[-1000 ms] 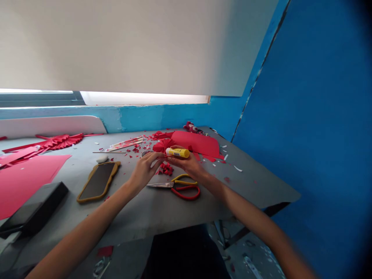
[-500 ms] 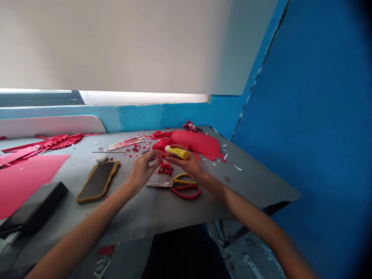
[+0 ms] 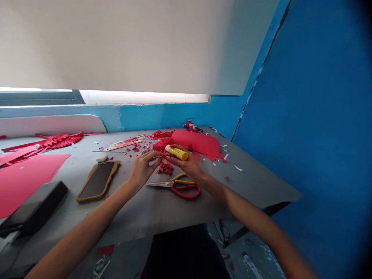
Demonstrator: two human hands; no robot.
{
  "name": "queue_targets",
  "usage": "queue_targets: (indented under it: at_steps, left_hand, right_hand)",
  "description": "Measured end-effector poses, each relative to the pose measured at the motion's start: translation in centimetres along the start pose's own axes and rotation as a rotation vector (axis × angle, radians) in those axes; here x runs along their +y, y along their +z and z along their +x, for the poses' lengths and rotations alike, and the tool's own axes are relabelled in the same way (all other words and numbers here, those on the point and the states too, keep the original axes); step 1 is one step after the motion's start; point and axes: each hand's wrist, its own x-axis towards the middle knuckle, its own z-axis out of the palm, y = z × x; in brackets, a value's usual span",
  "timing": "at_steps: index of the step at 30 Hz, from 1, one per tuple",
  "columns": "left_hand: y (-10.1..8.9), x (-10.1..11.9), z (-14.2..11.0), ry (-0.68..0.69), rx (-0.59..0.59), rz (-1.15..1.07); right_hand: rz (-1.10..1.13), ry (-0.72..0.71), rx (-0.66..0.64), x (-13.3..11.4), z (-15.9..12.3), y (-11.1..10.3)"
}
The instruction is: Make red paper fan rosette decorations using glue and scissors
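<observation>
A yellow glue stick point(image 3: 178, 152) with a white end lies in my right hand point(image 3: 187, 162), its fingers closed round it. My left hand point(image 3: 144, 166) pinches the near edge of a pleated red paper fan point(image 3: 163, 145), and the right fingertips meet it there. The fingers hide part of the fan's lower edge. Just below the hands is a small heap of red paper scraps point(image 3: 165, 168). Nearer to me lie scissors point(image 3: 186, 187) with one yellow and one red handle, blades pointing left.
On the grey table point(image 3: 232, 193) are a phone in a yellow case point(image 3: 99, 180), a black box point(image 3: 35, 207), red paper sheets point(image 3: 197, 143), wrapped sticks point(image 3: 124, 143), a white oval object point(image 3: 101, 158) and another pleated paper piece point(image 3: 62, 141). A blue wall point(image 3: 305, 116) stands to the right.
Both hands stay almost in place at the fan. The glue stick has shifted very slightly; everything else on the table lies as before.
</observation>
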Motion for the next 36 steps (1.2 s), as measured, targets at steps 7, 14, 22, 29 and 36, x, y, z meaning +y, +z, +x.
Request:
queue_targets:
  at_steps: [7, 14, 22, 29, 36]
  left_hand:
    - [-0.2, -0.2, -0.1, 0.003, 0.017, 0.113]
    - [-0.7, 0.3, -0.1, 0.077, -0.033, 0.195]
    - [-0.8, -0.1, -0.1, 0.1, -0.029, 0.155]
    - [0.2, -0.6, 0.3, -0.185, 0.054, -0.24]
    - [0.2, -1.0, 0.5, -0.714, -0.039, -0.731]
  right_hand:
    - [0.021, 0.032, -0.001, -0.1, -0.1, 0.2]
    - [0.048, 0.048, 0.001, -0.3, -0.2, 0.4]
    - [0.117, 0.116, -0.019, -0.4, -0.2, 0.3]
    - [0.109, 0.084, -0.029, -0.4, 0.0, 0.4]
    - [-0.422, -0.278, 0.121, -2.8, -0.7, 0.3]
